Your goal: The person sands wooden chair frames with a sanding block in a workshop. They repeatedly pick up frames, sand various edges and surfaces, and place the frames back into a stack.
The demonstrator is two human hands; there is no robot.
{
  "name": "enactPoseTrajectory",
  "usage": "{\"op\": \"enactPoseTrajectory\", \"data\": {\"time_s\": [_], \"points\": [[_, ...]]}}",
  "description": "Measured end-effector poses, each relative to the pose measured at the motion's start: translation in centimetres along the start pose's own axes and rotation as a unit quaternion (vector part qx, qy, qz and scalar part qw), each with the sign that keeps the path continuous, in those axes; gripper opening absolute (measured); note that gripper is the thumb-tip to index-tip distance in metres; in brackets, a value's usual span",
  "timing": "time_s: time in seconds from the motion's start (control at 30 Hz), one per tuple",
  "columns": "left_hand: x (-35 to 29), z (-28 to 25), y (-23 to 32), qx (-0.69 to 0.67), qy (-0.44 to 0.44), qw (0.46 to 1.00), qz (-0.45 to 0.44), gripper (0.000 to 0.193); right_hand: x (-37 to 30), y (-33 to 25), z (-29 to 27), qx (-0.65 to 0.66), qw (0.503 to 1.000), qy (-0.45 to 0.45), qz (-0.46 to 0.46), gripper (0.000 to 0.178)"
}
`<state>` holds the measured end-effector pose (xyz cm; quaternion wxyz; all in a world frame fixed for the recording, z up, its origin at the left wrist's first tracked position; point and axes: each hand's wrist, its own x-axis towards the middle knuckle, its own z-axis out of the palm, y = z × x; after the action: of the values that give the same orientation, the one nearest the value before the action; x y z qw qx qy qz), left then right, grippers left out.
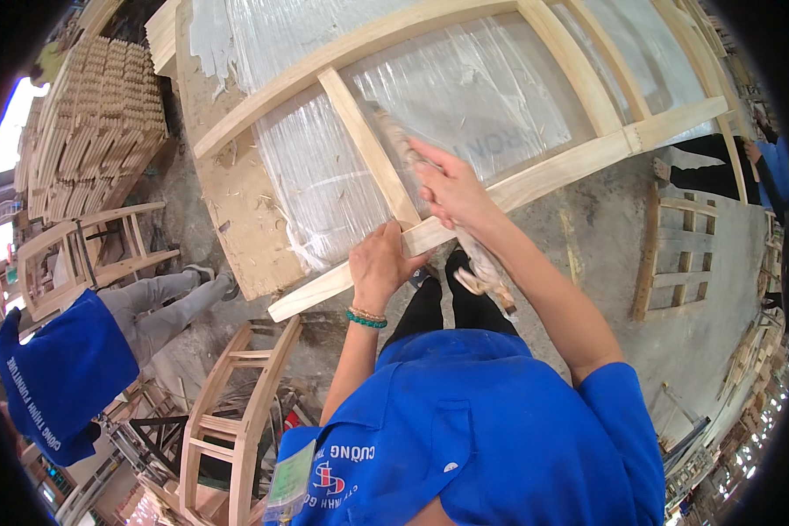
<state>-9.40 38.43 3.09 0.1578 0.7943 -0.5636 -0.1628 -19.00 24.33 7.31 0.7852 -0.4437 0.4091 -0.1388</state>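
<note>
From the head view, I see the right hand clenched around a pale stick, partly hidden, above the wooden frame, cut off at top; the left hand, half-curled, covers a rail, grip unclear.

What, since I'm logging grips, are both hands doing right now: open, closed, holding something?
Left hand: on the wooden frame's near rail; whether closed cannot be told.
Right hand: closed, holding a long wrapped stick.
</note>
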Motion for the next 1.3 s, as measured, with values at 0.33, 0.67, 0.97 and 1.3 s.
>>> {"op": "enactPoseTrajectory", "data": {"time_s": [0.33, 0.67, 0.97, 1.3], "points": [[-0.1, 0.1, 0.0, -0.027, 0.002, 1.000, -0.001, 0.043, -1.9, -1.4, -2.2, -0.049, 0.995, -0.060, 0.061, 0.048], [-0.1, 0.3, -0.3, -0.001, -0.024, 1.000, -0.008, 0.046, -0.4, -0.3, -0.7, -0.036, 0.998, -0.040, 0.031, 0.047], [-0.1, 0.1, -0.1, -0.012, 0.011, 1.000, 0.007, 0.045, -0.5, 0.7, -1.4, 0.013, 0.999, 0.043, 0.005, 0.047], [0.0, 0.0, 0.0, -0.010, -0.004, 1.000, -0.005, 0.045, 0.0, -0.6, -1.3, -0.078, 0.996, -0.046, 0.020, 0.046]]}}
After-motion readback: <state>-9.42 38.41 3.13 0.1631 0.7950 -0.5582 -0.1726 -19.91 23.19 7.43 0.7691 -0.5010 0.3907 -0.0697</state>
